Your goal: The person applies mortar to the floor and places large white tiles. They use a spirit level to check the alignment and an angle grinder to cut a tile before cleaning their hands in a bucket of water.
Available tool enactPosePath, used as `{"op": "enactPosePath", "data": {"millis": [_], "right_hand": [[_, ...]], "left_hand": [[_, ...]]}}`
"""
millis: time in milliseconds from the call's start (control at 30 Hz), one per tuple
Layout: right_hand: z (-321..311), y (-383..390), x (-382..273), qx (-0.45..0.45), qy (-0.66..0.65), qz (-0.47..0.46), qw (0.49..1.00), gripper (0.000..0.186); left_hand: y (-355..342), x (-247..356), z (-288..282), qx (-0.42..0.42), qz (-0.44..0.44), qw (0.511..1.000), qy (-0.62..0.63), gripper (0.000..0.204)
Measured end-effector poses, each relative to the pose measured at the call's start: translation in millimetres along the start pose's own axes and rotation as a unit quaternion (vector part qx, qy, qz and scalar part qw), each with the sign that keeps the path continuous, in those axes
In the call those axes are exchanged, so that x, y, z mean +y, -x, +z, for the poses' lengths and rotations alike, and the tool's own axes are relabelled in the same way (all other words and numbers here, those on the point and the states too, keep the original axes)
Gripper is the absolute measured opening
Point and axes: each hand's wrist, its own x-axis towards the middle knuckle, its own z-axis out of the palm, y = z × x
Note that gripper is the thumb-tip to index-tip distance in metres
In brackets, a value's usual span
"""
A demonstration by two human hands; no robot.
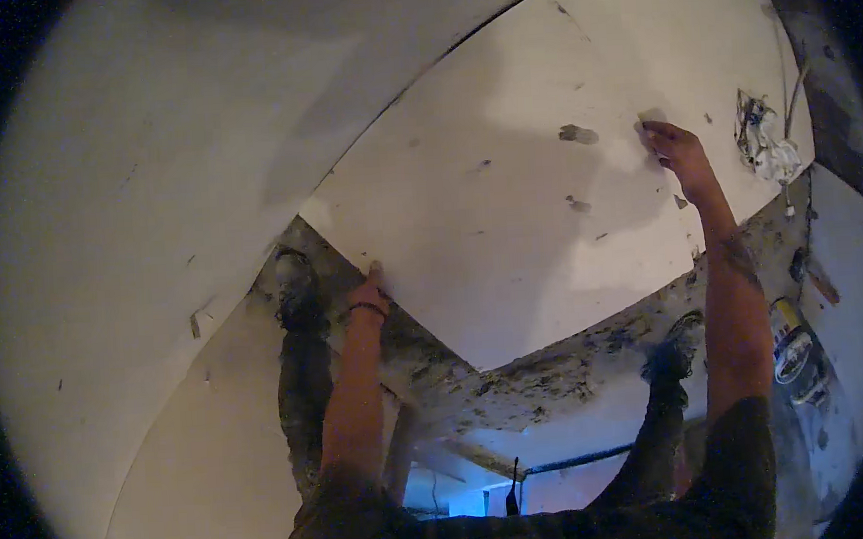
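Observation:
A large white board [506, 197] with dark smudges lies before me over a dirty floor. My left hand [367, 294] is at the board's left edge, one digit laid on its face and the other fingers curled at the rim, partly hidden. A dark band circles that wrist. Farther off on the right, my right hand [677, 149] pinches a small pale flat piece [652, 117] against the board's surface. What that piece is made of, I cannot make out. Two dark smears [578, 135] mark the board to the left of this hand.
A crumpled whitish bundle with cord [768, 144] sits at the board's right side. Debris covers the rough floor [516, 394] along the near edge. A round tub-like container [792, 353] stands at the right. A large pale panel [154, 186] fills the left.

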Motion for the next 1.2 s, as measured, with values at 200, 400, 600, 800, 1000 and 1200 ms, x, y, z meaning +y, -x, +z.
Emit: {"op": "enactPosePath", "data": {"millis": [200,400,600,800,1000,1200], "right_hand": [[16,5,-1,0.026,-0.029,-0.074,0.996,0.043],[31,-2,-5,0.055,-0.089,-0.083,0.991,0.036],[19,-2,30,0.166,0.079,-0.154,0.971,0.041],[19,11,12,0.137,0.040,-0.113,0.983,0.037],[6,94,51,0.238,-0.057,-0.052,0.968,0.037],[30,161,235,0.469,-0.049,0.192,0.861,0.035]], "left_hand": [[2,2,-15,0.001,0.248,0.705,-0.664,0.065],[-74,-12,-48,-0.066,0.192,0.878,-0.434,0.063],[-56,-26,8,-0.135,0.016,0.989,-0.067,0.057],[-77,-20,-32,-0.045,0.114,0.913,-0.389,0.056],[-68,-18,-53,-0.021,0.141,0.920,-0.365,0.052],[-68,-19,-27,-0.040,0.136,0.961,-0.239,0.048]]}}
